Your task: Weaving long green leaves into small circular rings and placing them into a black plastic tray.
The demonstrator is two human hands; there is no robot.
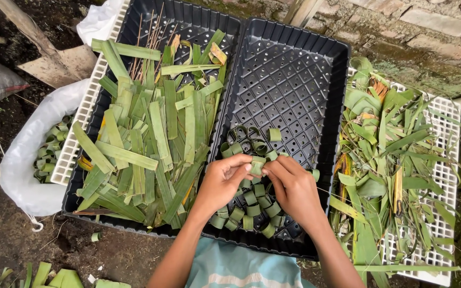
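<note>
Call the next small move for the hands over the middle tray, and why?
Probably: finish closing the leaf ring and drop it onto the ring pile right below. Both the left hand and right hand pinch one leaf piece between fingertips over the black tray, finished rings already lie under them, and cut strips wait in the tray beside the left hand.

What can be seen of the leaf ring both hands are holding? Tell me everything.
The leaf ring is a short strip of green leaf curled into a small loop, pinched between the fingertips of the left hand and right hand. It is held just above a pile of similar rings in the right-hand black perforated tray.
</note>
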